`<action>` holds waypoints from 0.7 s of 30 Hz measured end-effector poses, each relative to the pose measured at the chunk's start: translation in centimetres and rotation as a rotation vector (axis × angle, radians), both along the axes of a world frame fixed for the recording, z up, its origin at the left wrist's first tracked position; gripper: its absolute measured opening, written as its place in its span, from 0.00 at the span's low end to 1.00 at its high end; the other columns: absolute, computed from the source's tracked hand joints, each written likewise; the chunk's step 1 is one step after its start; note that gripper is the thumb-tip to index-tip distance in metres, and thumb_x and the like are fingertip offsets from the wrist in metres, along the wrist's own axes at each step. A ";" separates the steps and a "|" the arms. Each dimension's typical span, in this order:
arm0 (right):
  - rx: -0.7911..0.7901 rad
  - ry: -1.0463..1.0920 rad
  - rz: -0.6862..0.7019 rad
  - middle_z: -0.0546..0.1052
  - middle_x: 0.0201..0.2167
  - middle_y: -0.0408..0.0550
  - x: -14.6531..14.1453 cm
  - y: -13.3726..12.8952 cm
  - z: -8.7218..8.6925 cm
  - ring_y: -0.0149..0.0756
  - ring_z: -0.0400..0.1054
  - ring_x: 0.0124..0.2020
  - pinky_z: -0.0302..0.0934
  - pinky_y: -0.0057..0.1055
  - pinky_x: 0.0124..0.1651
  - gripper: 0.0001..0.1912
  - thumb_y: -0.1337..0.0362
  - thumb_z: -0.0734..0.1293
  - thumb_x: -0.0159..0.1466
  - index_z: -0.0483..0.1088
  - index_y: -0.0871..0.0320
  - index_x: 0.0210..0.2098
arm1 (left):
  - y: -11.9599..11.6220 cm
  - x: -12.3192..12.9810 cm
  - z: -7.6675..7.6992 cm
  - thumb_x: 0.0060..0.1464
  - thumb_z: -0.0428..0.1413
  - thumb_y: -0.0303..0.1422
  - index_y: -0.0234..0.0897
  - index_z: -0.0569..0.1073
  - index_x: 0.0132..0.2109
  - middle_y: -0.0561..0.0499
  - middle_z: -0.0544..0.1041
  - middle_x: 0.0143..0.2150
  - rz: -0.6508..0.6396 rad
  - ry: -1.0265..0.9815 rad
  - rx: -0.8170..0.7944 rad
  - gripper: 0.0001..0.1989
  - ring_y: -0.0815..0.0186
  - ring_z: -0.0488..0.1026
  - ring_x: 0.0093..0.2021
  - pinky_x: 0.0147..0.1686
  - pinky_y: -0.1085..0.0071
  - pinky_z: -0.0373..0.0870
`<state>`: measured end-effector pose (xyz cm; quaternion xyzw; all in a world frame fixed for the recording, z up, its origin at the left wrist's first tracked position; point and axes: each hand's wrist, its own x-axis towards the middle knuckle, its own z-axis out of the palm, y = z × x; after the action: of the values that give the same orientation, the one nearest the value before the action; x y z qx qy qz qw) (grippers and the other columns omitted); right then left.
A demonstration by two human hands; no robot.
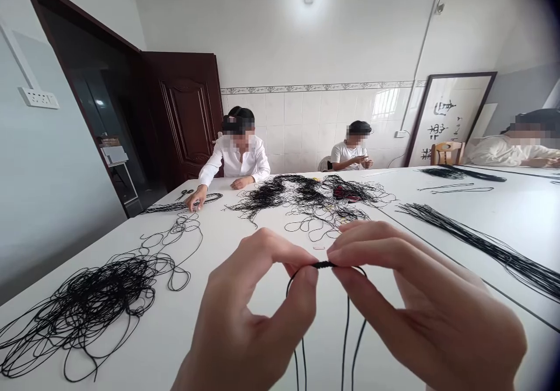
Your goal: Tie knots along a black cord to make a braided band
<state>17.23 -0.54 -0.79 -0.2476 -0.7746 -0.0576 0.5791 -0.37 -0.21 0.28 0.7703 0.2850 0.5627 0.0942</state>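
A short braided black cord [324, 265] is stretched level between my two hands, above the white table. Its left end is pinched between the thumb and index finger of my left hand [258, 309]. My right hand [424, 297] pinches the right end in the same way, close beside the left fingertips. Thin loose strands of the cord curve out at both sides and hang down below, between and behind my hands. The other fingers of both hands are curled and partly hidden.
A tangled black cord pile [100, 292] lies left on the white table [227, 344]. More tangled cords [297, 195] are at centre, with a straight bundle [481, 242] at right. Two people sit across the table; another is at far right. One person's hand [198, 198] touches cords at left.
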 end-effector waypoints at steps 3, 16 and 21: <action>-0.007 -0.010 0.020 0.72 0.33 0.43 0.1 0.0 0.0 0.26 0.69 0.36 0.68 0.25 0.39 0.12 0.80 0.65 0.62 0.68 0.58 0.40 | 0.0 0.0 0.0 0.56 0.54 0.20 0.44 0.71 0.37 0.60 0.74 0.32 -0.016 -0.015 -0.005 0.11 0.74 0.72 0.34 0.36 0.80 0.69; 0.029 0.012 -0.107 0.72 0.32 0.42 -0.1 0.1 -0.2 0.24 0.70 0.37 0.66 0.21 0.43 0.06 0.74 0.67 0.64 0.68 0.58 0.37 | -0.5 -0.3 -0.4 0.58 0.53 0.20 0.45 0.72 0.38 0.59 0.75 0.35 -0.001 -0.024 0.005 0.11 0.72 0.73 0.38 0.40 0.79 0.69; 0.028 0.001 -0.101 0.72 0.32 0.42 0.0 -0.1 -0.1 0.24 0.69 0.37 0.65 0.21 0.43 0.06 0.74 0.66 0.65 0.67 0.57 0.37 | -0.4 -0.2 -0.1 0.58 0.54 0.22 0.45 0.73 0.38 0.60 0.76 0.35 0.023 -0.004 0.013 0.11 0.73 0.74 0.38 0.39 0.80 0.69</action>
<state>17.25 -0.59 -0.89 -0.2784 -0.7598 -0.0975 0.5794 -0.59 -0.63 0.22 0.7664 0.2900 0.5671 0.0835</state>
